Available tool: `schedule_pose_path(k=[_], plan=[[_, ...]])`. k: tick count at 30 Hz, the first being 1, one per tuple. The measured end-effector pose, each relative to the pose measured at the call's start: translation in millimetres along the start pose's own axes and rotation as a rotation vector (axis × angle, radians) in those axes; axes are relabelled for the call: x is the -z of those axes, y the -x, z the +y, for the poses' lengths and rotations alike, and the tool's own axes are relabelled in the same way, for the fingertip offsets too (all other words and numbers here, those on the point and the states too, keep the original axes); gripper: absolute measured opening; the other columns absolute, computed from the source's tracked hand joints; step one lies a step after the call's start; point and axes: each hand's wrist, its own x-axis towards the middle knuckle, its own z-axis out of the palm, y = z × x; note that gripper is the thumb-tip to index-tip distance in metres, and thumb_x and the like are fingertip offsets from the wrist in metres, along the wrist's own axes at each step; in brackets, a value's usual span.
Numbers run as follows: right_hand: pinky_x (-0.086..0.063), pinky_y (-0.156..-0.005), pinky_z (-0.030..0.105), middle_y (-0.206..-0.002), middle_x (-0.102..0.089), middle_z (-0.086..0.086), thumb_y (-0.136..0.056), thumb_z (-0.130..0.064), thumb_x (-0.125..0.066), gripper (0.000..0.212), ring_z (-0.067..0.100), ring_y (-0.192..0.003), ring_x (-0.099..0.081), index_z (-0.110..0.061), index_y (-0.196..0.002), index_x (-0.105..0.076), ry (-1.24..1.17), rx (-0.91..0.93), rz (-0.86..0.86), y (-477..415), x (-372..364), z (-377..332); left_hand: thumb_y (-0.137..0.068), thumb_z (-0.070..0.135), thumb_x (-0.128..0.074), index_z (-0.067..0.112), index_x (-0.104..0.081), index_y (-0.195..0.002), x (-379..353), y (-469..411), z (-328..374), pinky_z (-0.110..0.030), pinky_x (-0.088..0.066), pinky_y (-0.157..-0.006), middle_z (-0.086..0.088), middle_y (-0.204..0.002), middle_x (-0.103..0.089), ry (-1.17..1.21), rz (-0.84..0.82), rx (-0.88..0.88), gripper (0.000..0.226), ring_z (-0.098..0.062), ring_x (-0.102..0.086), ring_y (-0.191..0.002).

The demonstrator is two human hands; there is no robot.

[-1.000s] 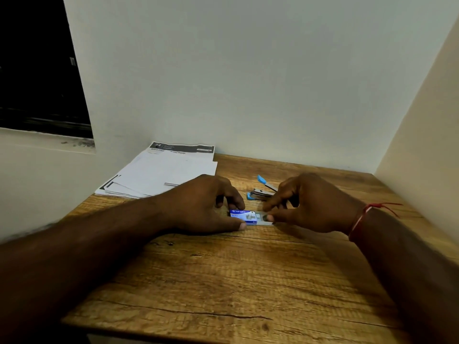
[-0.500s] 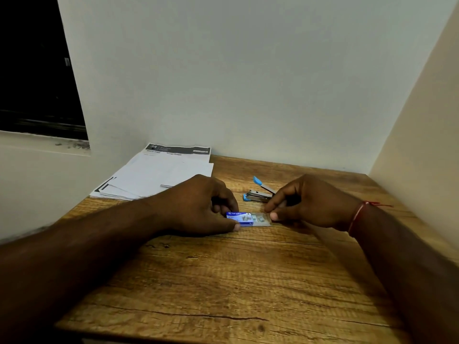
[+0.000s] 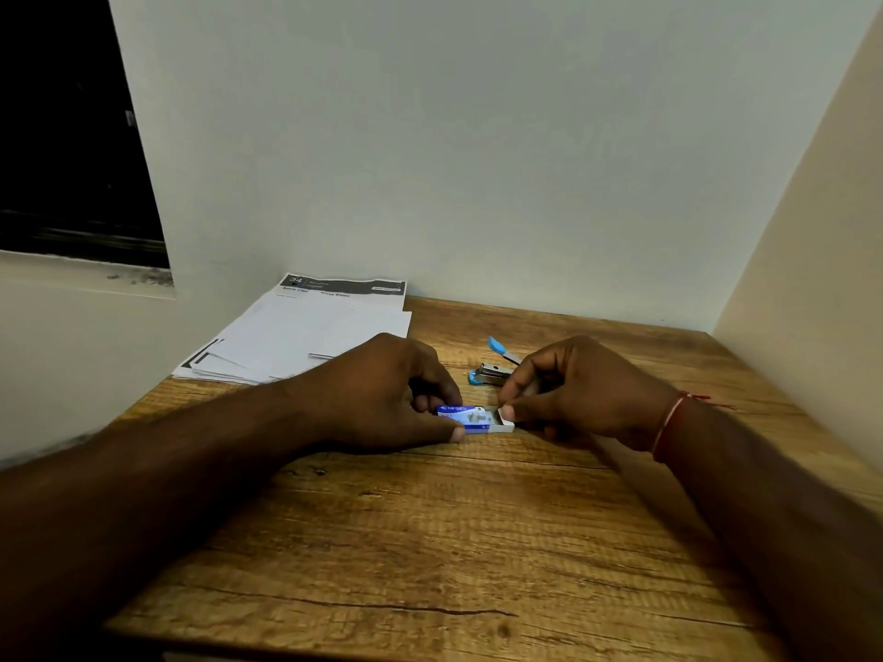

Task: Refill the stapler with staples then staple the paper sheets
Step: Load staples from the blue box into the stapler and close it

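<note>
A small blue staple box (image 3: 462, 416) lies on the wooden desk (image 3: 430, 542) between my hands. My left hand (image 3: 382, 394) pinches its blue sleeve with thumb and fingers. My right hand (image 3: 578, 389) grips the white inner tray (image 3: 502, 421), which sticks out of the sleeve to the right. Just behind the box sits the blue and metal stapler (image 3: 492, 370), flipped open with its blue-tipped arm raised, partly hidden by my right hand. A fanned stack of paper sheets (image 3: 306, 336) rests at the back left of the desk.
Walls close the desk in at the back (image 3: 478, 183) and on the right (image 3: 812, 279). A dark window opening (image 3: 67, 136) with a ledge sits at the upper left. A red thread is tied round my right wrist (image 3: 669, 422).
Both hands stay on the staple box. The inner tray has slid a little further out to the right.
</note>
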Motion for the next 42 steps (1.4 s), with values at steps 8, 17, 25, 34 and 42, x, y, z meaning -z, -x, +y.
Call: schedule_pose_path(k=[8,17,25,34,42], plan=[[-0.061,-0.060,0.022,-0.080,-0.085,0.011,-0.086,-0.012,-0.094,0.009,0.013,-0.060,-0.077,-0.014,-0.093,-0.088,-0.066,-0.024,0.013,-0.1,-4.6,-2.9,-0.089,0.050,-0.095,0.035,-0.091,-0.117,-2.1,-0.2,3.0,-0.012,-0.051,-0.072,0.015,-0.095,-0.074,-0.041,0.015,-0.035,0.032,-0.006,-0.072,-0.091],[-0.067,-0.066,0.029,-0.082,-0.085,0.016,-0.088,-0.009,-0.093,0.008,0.018,-0.066,-0.080,-0.014,-0.092,-0.088,-0.151,-0.013,0.015,-4.1,-12.3,0.1,-0.089,0.050,-0.096,0.034,-0.090,-0.121,-5.6,-0.4,5.5,-0.016,-0.053,-0.075,0.016,-0.096,-0.072,-0.055,0.033,-0.044,0.036,-0.006,-0.072,-0.090],[-0.069,-0.077,0.036,-0.086,-0.085,0.018,-0.091,-0.004,-0.088,0.010,0.021,-0.070,-0.080,-0.010,-0.100,-0.087,-0.191,0.000,-0.011,-2.7,-12.2,-0.1,-0.089,0.051,-0.095,0.035,-0.090,-0.121,-6.4,-0.2,7.2,-0.020,-0.057,-0.077,0.017,-0.097,-0.071,-0.063,0.034,-0.040,0.036,-0.005,-0.072,-0.091],[-0.064,-0.076,0.028,-0.091,-0.088,0.004,-0.082,-0.020,-0.098,0.030,0.015,-0.075,-0.081,-0.023,-0.110,-0.088,-0.070,0.073,-0.054,0.1,-5.3,-3.3,-0.089,0.051,-0.095,0.036,-0.089,-0.121,-6.5,1.5,10.8,-0.027,-0.061,-0.079,0.017,-0.095,-0.070,-0.066,0.030,-0.029,0.036,-0.006,-0.070,-0.089],[-0.053,-0.065,0.011,-0.088,-0.083,-0.012,-0.081,-0.043,-0.098,0.026,-0.001,-0.074,-0.072,-0.041,-0.105,-0.087,0.231,0.172,-0.074,0.1,-9.4,-4.3,-0.080,0.059,-0.100,0.034,-0.083,-0.133,-8.2,2.0,13.0,-0.027,-0.064,-0.081,0.013,-0.101,-0.080,-0.030,0.029,0.017,0.061,-0.008,-0.076,-0.093]])
